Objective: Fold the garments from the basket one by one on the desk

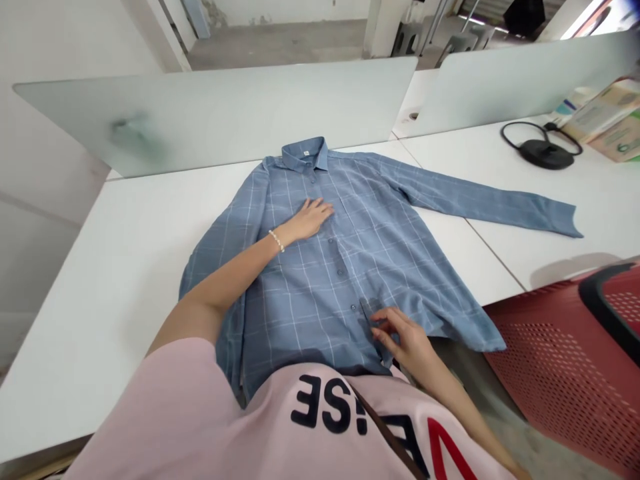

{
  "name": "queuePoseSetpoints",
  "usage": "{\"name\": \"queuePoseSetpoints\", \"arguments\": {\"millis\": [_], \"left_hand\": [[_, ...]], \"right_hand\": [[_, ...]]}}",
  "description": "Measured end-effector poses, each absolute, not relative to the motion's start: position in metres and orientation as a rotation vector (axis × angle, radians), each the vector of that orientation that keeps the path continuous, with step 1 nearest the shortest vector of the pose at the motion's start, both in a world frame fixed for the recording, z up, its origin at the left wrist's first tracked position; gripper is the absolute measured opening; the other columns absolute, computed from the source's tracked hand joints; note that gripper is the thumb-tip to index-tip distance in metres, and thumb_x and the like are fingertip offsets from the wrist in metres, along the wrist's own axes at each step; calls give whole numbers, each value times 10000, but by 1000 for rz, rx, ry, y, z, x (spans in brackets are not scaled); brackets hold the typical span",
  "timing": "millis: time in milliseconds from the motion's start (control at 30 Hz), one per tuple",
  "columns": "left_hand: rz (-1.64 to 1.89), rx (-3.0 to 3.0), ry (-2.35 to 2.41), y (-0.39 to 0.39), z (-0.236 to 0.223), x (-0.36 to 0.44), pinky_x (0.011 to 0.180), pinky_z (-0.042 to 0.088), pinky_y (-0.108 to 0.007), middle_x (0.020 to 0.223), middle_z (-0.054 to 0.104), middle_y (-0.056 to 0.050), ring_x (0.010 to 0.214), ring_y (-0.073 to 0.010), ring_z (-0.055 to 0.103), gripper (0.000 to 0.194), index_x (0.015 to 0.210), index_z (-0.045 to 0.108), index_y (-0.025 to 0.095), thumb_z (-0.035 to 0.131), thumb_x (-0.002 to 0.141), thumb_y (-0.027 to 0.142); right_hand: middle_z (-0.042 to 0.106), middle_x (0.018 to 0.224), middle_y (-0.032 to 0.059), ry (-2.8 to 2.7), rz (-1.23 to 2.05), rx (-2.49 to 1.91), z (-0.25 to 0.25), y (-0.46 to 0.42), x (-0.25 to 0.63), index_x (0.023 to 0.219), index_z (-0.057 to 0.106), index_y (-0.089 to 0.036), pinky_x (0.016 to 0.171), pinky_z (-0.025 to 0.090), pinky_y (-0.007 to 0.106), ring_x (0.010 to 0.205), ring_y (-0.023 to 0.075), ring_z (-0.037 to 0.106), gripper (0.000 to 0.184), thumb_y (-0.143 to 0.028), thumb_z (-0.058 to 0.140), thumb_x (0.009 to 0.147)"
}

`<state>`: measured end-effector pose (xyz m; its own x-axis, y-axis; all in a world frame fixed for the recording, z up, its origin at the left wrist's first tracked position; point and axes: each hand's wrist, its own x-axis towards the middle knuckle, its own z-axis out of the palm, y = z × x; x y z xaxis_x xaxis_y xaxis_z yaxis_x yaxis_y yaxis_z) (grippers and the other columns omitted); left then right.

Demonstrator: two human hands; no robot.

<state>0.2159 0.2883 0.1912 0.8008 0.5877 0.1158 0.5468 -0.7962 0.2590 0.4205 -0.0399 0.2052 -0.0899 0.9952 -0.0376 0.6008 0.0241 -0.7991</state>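
Note:
A blue long-sleeved button-up shirt (320, 267) with a thin white check lies front side up on the white table, its collar toward the frosted divider. My left hand (311, 219), with a beaded bracelet at the wrist, rests flat on the chest beside the button line, fingers spread. Down by the lower buttons, my right hand (403, 337) pinches the shirt's front edge between thumb and fingers, and the cloth is lifted and creased there. One sleeve stretches out to the right; the other runs down the left side, partly behind my left arm.
Frosted divider panels (240, 113) line the back of the white table (100, 267). At the far right are a black round base with a looped cable (546, 153) and some boxes (607, 120). A red perforated chair (560, 360) stands against the table's front edge at right.

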Motion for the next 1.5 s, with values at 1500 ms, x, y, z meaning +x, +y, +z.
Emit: {"name": "queuePoseSetpoints", "arguments": {"millis": [1500], "left_hand": [[169,2824,540,179,184,224,1262,108,-563,1631,340,-70,1536,-249,244,487,1530,401,258,347,1050,324]], "right_hand": [[702,795,59,-1507,1182,-1757,162,-103,462,840,698,-199,668,534,310,684,184,660,320,-482,562,904]]}}
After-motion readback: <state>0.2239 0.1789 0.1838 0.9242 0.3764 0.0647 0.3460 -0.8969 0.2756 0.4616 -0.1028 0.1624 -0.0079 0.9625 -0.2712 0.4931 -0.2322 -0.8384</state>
